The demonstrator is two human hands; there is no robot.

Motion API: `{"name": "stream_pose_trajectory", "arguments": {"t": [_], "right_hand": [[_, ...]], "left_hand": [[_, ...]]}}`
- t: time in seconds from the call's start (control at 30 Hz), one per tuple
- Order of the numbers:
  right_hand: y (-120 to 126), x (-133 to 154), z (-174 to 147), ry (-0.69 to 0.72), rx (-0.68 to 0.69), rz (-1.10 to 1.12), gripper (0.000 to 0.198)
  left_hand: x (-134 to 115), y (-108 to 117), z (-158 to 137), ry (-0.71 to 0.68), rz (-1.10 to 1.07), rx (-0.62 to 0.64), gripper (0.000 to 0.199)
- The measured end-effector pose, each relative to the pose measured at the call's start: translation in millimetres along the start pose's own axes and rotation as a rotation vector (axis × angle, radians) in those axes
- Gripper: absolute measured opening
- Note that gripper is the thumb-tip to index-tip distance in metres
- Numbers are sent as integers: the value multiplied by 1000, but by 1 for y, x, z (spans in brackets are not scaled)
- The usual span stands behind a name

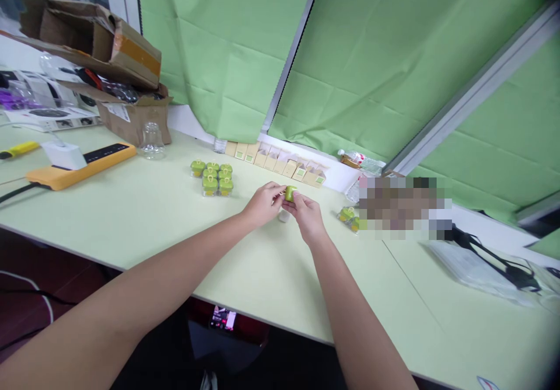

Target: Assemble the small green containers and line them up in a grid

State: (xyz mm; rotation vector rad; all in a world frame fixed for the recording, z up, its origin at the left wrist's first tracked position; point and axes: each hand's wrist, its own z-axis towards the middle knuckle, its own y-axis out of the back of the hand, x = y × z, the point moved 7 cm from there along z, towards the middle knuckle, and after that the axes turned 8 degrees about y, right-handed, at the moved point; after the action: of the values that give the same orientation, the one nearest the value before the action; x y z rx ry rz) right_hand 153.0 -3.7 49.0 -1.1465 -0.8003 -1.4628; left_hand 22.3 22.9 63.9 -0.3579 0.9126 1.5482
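With the green piece (290,193) taken as the centre of a clock face, both bare hands meet on it, above the pale table (153,220). The left hand (265,202) comes in at 9 o'clock, thumb and fingertips pinching the piece's near edge, where a pale bit too small to make out shows. The right hand (310,218) comes from 4 o'clock, thumb pressed on the piece and fingers curled below it. Gripped from opposite sides, the piece is probably steadied by one hand while the other can work at it.

A small whitish object (284,216) sits just below, at 6 o'clock, partly hidden by the hands. A tight cluster of green-topped clear containers (212,177) stands between 9 and 10 o'clock, apparently grouped to stay within reach yet leave elbow room. More green-topped pieces (347,215) lie between 3 and 4 o'clock, near the right hand's side. Small cartons (280,161) line the back edge from 10 to past 2 o'clock, likely ranked there to free the front. The orange power strip (87,165) lies well apart, towards 9 o'clock.
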Motion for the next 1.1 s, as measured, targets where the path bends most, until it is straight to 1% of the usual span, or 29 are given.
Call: {"name": "stream_pose_trajectory", "arguments": {"t": [0.23, 0.37, 0.47, 0.6, 0.7, 0.9, 1.0, 1.1], "right_hand": [[-6, 0, -4, -54, 37, 85, 32], [-10, 3, -7, -78, 93, 96, 29], [-7, 1, -9, -114, 114, 42, 25], [3, -5, -9, -186, 144, -48, 31], [11, -7, -8, -197, 91, -90, 30], [6, -2, -7, -158, 71, -135, 19], [7, 3, -6, -96, 12, -196, 13], [9, 7, -5, -17, -48, -299, 11]], "left_hand": [[8, -7, -5, 31, -15, 115, 51], [11, -7, -5, 61, -39, 131, 57], [13, -7, -4, 72, -55, 150, 55], [13, -10, -3, 56, -108, 230, 51], [11, -12, -4, 53, -124, 265, 48], [2, -8, -3, 48, -99, 252, 40], [-2, -4, -2, 47, -87, 236, 39], [-5, -2, -1, 44, -81, 225, 37]]}}
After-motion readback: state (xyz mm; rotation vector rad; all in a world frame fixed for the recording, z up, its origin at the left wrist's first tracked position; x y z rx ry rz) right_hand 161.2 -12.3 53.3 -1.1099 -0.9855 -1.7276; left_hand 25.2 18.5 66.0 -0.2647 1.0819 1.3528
